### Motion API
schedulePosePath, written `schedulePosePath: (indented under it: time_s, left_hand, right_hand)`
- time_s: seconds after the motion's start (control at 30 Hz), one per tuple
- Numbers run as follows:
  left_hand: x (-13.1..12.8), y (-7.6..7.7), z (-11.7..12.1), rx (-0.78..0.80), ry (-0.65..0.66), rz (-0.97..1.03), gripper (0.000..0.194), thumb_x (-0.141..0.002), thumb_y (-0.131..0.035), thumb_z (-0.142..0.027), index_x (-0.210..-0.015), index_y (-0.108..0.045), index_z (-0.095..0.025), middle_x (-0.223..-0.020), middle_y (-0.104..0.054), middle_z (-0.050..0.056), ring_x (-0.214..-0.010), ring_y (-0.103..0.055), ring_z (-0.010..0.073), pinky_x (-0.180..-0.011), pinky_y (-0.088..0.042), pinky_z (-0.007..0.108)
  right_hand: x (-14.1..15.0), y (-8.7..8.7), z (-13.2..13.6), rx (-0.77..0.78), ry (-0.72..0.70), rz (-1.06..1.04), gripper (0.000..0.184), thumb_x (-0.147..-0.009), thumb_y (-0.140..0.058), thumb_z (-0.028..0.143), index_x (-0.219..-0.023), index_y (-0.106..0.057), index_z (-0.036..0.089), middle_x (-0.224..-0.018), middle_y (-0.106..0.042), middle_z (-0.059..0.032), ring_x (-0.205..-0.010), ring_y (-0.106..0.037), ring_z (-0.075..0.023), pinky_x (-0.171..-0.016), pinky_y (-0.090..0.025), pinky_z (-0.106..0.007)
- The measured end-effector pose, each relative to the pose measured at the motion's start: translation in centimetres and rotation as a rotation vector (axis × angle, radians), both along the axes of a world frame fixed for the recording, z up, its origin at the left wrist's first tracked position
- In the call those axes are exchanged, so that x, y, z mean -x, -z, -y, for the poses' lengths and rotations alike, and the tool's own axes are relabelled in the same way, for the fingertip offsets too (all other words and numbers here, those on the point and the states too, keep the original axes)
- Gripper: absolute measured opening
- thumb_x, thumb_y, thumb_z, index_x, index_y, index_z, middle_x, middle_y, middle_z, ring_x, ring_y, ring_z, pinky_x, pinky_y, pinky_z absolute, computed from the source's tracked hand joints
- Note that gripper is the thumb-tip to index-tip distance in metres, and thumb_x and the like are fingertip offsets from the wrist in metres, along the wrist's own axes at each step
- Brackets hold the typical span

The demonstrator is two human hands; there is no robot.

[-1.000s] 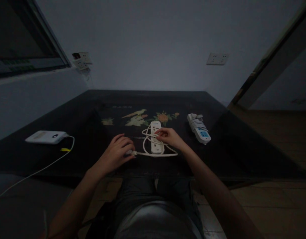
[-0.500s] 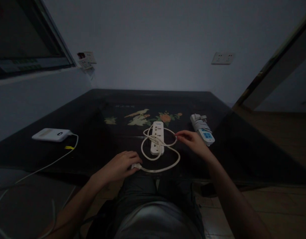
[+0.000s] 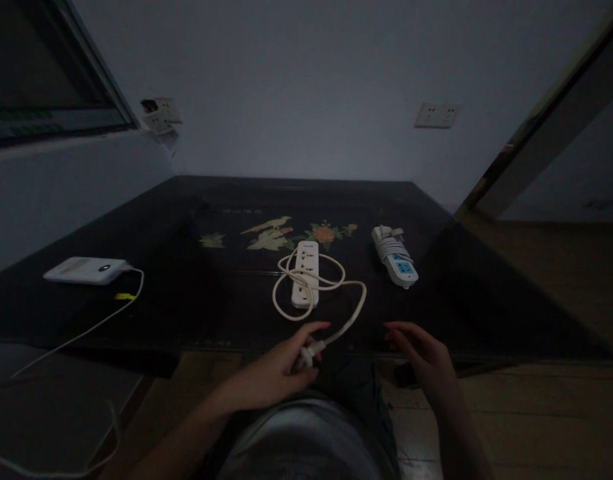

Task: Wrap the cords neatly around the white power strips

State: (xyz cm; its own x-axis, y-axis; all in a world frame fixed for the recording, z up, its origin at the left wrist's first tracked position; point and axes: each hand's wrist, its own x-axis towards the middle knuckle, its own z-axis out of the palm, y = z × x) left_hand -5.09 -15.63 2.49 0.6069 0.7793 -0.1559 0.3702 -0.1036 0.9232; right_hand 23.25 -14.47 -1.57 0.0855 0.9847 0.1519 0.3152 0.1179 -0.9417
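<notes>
A white power strip (image 3: 303, 282) lies on the dark table (image 3: 221, 313) with its white cord (image 3: 336, 293) looped over it and trailing toward me. My left hand (image 3: 281, 370) is closed around the plug (image 3: 306, 357) at the cord's end, just off the table's near edge above my lap. My right hand (image 3: 421, 357) hovers by the near edge to the right, fingers apart and loosely curled, holding nothing.
A second white power strip (image 3: 394, 257) with its cord wrapped round it lies at the right. At the far left a white power bank (image 3: 84, 271) has a cable running off the table. Wall sockets (image 3: 436, 115) sit on the back wall.
My left hand pulled the plug back and to the right, off the table edge, drawing the cord out. My right hand let go of the cord and withdrew toward me.
</notes>
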Motion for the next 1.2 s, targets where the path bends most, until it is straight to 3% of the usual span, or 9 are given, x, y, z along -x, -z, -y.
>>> schedulePosePath:
  time_s: [0.13, 0.27, 0.4, 0.6, 0.77, 0.87, 0.97, 1.07, 1.2]
  left_hand:
    - [-3.4, -0.3, 0.8, 0.139, 0.14, 0.141, 0.07, -0.084, -0.059, -0.026, -0.144, -0.024, -0.033, -0.118, -0.055, 0.007, -0.098, -0.055, 0.017, -0.084, -0.045, 0.032]
    - [-6.9, -0.7, 0.2, 0.172, 0.18, 0.273, 0.053, -0.083, -0.061, -0.036, -0.133, -0.046, -0.028, -0.114, -0.058, 0.007, -0.09, -0.056, 0.0164, -0.077, -0.044, 0.029]
    - [-8.9, -1.8, -1.0, 0.211, 0.216, 0.469, 0.04, -0.094, -0.042, -0.04, -0.128, -0.054, -0.024, -0.112, -0.062, 0.009, -0.094, -0.059, 0.0177, -0.08, -0.044, 0.031]
    - [-11.6, -2.5, -3.1, -0.079, 0.146, 0.467, 0.038, -0.092, -0.046, -0.032, -0.127, -0.056, -0.019, -0.119, -0.061, 0.012, -0.104, -0.059, 0.0189, -0.087, -0.045, 0.031]
    - [-13.7, -2.3, -3.4, -0.312, 0.149, 0.293, 0.033, -0.09, -0.05, -0.028, -0.119, -0.06, -0.016, -0.11, -0.066, 0.01, -0.098, -0.062, 0.019, -0.085, -0.047, 0.031]
    - [-13.9, -2.6, -3.2, -0.367, 0.207, 0.255, 0.037, -0.091, -0.049, -0.031, -0.124, -0.056, -0.015, -0.116, -0.065, 0.01, -0.105, -0.06, 0.0191, -0.09, -0.046, 0.031]
    - [-13.0, -2.8, -3.7, -0.389, 0.21, 0.213, 0.044, -0.09, -0.052, -0.031, -0.131, -0.05, -0.017, -0.12, -0.064, 0.009, -0.104, -0.062, 0.018, -0.09, -0.047, 0.03]
    - [-11.0, -2.7, -5.7, -0.441, 0.074, 0.144, 0.04, -0.089, -0.051, -0.026, -0.129, -0.051, -0.019, -0.111, -0.068, 0.007, -0.093, -0.065, 0.016, -0.085, -0.05, 0.03]
    - [-7.0, -3.1, -9.4, -0.586, -0.2, 0.055, 0.029, -0.091, -0.048, -0.027, -0.116, -0.06, -0.02, -0.109, -0.068, 0.007, -0.099, -0.064, 0.0188, -0.087, -0.049, 0.034]
  right_hand:
    - [0.5, -0.6, 0.7, -0.05, 0.075, -0.049, 0.027, -0.079, -0.063, 0.042, -0.097, -0.068, 0.022, -0.074, -0.068, -0.0039, -0.063, -0.064, -0.0171, -0.058, -0.053, -0.028]
    - [0.4, -1.2, 1.7, -0.103, 0.182, -0.024, 0.03, -0.081, -0.061, 0.038, -0.107, -0.063, 0.024, -0.083, -0.067, -0.0044, -0.068, -0.065, -0.0172, -0.061, -0.054, -0.028]
    - [0.4, -1.1, 3.6, -0.19, 0.355, 0.018, 0.034, -0.081, -0.061, 0.036, -0.113, -0.059, 0.025, -0.095, -0.066, -0.0079, -0.082, -0.066, -0.0211, -0.066, -0.054, -0.032]
    - [1.5, 0.0, 5.0, -0.514, 0.524, 0.127, 0.035, -0.068, -0.071, 0.028, -0.1, -0.058, 0.023, -0.095, -0.059, -0.0109, -0.08, -0.062, -0.0229, -0.06, -0.052, -0.034]
    - [2.6, 0.1, 4.4, -0.523, 0.626, 0.009, 0.033, -0.065, -0.075, 0.025, -0.094, -0.06, 0.019, -0.089, -0.061, -0.0079, -0.078, -0.061, -0.0205, -0.061, -0.051, -0.032]
    - [2.9, 0.1, 3.9, -0.482, 0.711, -0.204, 0.037, -0.066, -0.075, 0.025, -0.099, -0.061, 0.018, -0.093, -0.062, -0.0054, -0.081, -0.061, -0.0176, -0.066, -0.05, -0.029]
    - [2.2, 0.5, 3.3, -0.379, 0.686, -0.406, 0.037, -0.065, -0.076, 0.024, -0.099, -0.062, 0.019, -0.094, -0.064, -0.0038, -0.081, -0.061, -0.0161, -0.068, -0.051, -0.028]
    - [0.8, 0.9, 2.7, -0.286, 0.695, -0.524, 0.041, -0.068, -0.075, 0.026, -0.106, -0.063, 0.018, -0.096, -0.065, -0.0047, -0.08, -0.062, -0.0151, -0.071, -0.052, -0.028]
    - [-0.9, 1.1, 1.9, -0.286, 0.679, -0.545, 0.043, -0.075, -0.069, 0.031, -0.116, -0.061, 0.019, -0.109, -0.064, -0.0079, -0.095, -0.063, -0.0189, -0.082, -0.054, -0.033]
